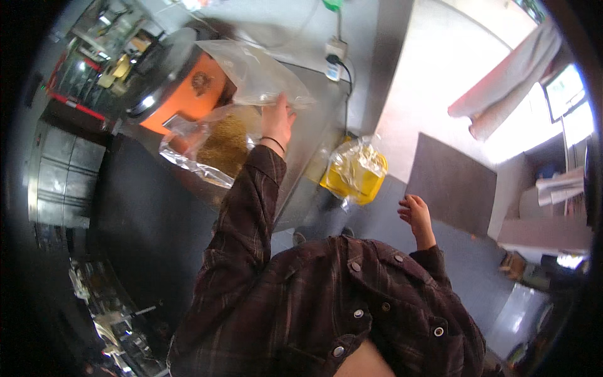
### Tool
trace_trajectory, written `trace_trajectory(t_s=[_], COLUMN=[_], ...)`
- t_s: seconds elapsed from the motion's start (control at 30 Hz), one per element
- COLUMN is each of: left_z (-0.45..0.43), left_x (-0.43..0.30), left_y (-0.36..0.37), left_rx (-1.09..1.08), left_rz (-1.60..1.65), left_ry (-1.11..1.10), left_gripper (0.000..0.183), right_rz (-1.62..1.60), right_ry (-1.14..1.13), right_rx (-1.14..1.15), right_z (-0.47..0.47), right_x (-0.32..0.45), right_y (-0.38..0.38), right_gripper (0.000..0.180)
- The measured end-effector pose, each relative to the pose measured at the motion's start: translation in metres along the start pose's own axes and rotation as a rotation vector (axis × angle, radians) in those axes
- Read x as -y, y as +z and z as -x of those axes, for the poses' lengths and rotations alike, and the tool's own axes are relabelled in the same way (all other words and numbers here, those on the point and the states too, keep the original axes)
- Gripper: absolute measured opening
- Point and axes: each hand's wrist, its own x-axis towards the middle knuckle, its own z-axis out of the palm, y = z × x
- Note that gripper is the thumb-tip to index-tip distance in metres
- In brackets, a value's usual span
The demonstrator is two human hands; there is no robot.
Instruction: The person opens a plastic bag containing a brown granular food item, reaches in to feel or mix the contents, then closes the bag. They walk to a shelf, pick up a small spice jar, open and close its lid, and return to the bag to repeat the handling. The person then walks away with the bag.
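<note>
My left hand is at the edge of a clear plastic bag, its fingers on the film, which spreads out beyond them. Just left of my wrist, brown granular or crumb-like contents lie inside crinkled clear plastic; whether both stretches of film are one bag is hard to tell. Behind them stands an orange drum-shaped appliance with a dark lid. My right hand hangs away from the counter, fingers loosely bent and apart, with nothing visible in it.
A grey counter carries the bag and the appliance. Beside its edge is a yellow bin with a clear liner. A power strip with a black plug is by the wall. A brown panel lies to the right, and metal cabinets are far left.
</note>
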Motion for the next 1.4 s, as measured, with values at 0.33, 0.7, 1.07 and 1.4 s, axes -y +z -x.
trace_trajectory(t_s=[0.33,0.7,1.07,1.4], left_z=[0.103,0.193,0.176,0.21], left_x=[0.072,0.129,0.169,0.158], left_y=[-0.025,-0.086,-0.106,-0.096], left_rx=[0.264,0.001,-0.12,0.587], left_rz=[-0.282,-0.512,0.1,-0.808], left_ry=[-0.333,-0.689,-0.795,-0.11], left_gripper=[0.026,0.027,0.054,0.025], right_rz=[0.094,0.036,0.113,0.444], right_ry=[0.249,0.092,0.192,-0.746], right_rx=[0.01,0.219,1.143,0.639], right_z=[-0.072,-0.255,-0.023,0.069], right_x=[-0.062,-0.113,-0.047,0.015], right_y=[0.012,0.117,0.133,0.105], right_gripper=[0.024,0.051,0.028,0.043])
